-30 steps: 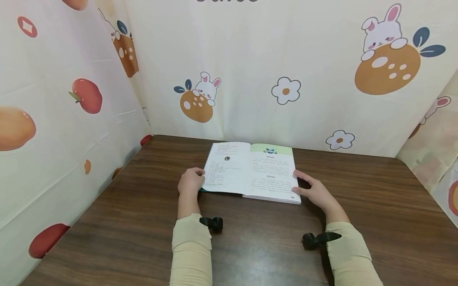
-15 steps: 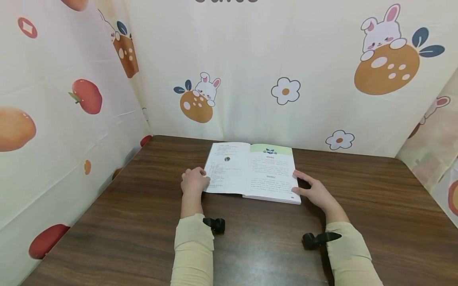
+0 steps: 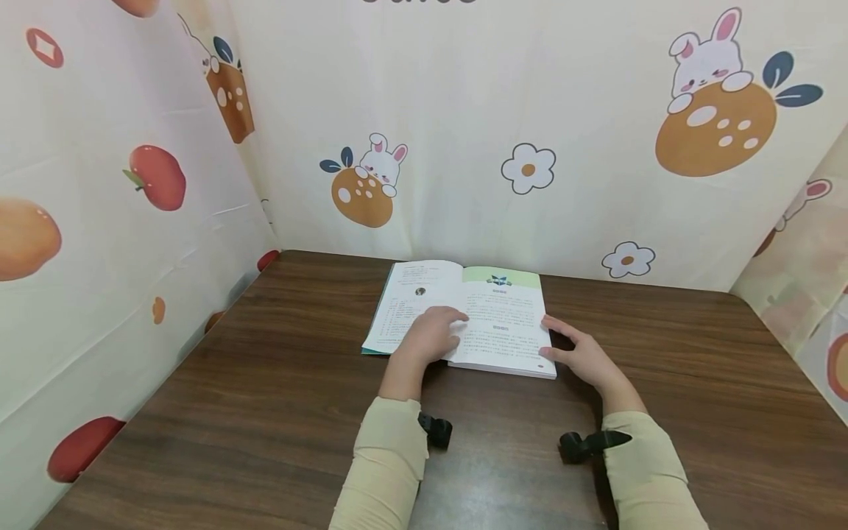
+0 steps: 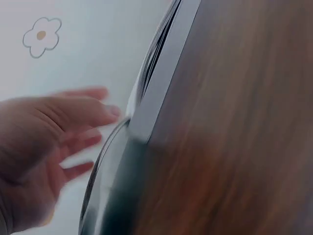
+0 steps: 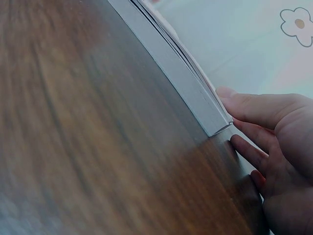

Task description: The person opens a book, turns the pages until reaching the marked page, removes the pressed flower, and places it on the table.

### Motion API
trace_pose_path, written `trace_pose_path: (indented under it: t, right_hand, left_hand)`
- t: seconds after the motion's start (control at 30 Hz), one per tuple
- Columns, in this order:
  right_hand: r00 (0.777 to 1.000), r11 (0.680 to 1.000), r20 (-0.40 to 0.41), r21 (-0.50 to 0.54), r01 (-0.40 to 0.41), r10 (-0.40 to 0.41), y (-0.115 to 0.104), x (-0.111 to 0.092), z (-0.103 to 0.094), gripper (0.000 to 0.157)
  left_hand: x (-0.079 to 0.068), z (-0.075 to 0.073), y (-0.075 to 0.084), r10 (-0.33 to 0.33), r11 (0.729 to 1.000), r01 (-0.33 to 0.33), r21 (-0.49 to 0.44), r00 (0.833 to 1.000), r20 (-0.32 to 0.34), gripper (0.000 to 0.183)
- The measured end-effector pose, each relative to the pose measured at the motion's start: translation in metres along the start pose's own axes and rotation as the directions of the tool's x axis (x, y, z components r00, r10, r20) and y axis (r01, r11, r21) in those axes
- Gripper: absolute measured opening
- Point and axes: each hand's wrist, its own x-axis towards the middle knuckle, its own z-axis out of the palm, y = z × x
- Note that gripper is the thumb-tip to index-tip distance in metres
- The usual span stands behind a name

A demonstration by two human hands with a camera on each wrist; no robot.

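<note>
An open book [image 3: 501, 344] with printed white pages lies on the table, its right-hand page headed by a green band. My left hand [image 3: 427, 340] is over the inner part of the left page, fingers reaching past the fold. In the left wrist view, the thumb of the left hand [image 4: 54, 127] is close to the fold, with its other fingers loosely spread. My right hand [image 3: 586, 358] rests at the book's right edge. In the right wrist view, the thumb of the right hand [image 5: 274, 127] touches the page edge near the corner, while its fingers extend alongside.
The brown wooden table [image 3: 265, 412] reaches back to a printed curtain [image 3: 450, 184], close behind the book. Another curtain [image 3: 86, 309] runs along the left side. Black straps with small cameras sit on both wrists.
My left hand has moved rightward from the book's left edge to its fold. The left page now bulges slightly, and a teal cover edge shows at its lower left. The right hand stays put.
</note>
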Motion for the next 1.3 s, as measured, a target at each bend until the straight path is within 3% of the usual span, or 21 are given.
trace_pose_path:
  t: [0.13, 0.33, 0.7, 1.03, 1.3]
  right_hand:
    - [1.0, 1.0, 0.0, -0.003, 0.001, -0.001, 0.0, -0.001, 0.0, 0.074]
    - [1.0, 1.0, -0.001, -0.013, 0.015, -0.015, 0.0, 0.0, 0.001, 0.071]
    - [0.998, 0.998, 0.045, -0.039, 0.054, -0.053, 0.0, -0.008, -0.009, 0.071]
    - [0.987, 0.996, 0.135, 0.016, 0.086, -0.088, 0.007, -0.012, -0.016, 0.066]
    - [0.989, 0.996, 0.116, -0.018, 0.091, -0.089, 0.008, -0.011, -0.013, 0.063]
  left_hand:
    - [-0.001, 0.006, 0.002, -0.045, 0.998, 0.048, -0.05, 0.997, 0.064, 0.034]
    - [0.0, 0.009, 0.001, -0.099, 0.978, 0.114, -0.176, 0.991, 0.092, 0.039]
    - [0.003, 0.015, 0.008, -0.161, 0.972, 0.174, -0.157, 0.983, 0.086, 0.043]
    - [0.004, 0.017, 0.015, -0.15, 0.986, 0.155, -0.053, 0.985, 0.09, 0.036]
    - [0.001, 0.021, 0.022, -0.152, 0.983, 0.156, -0.097, 0.987, 0.044, 0.054]
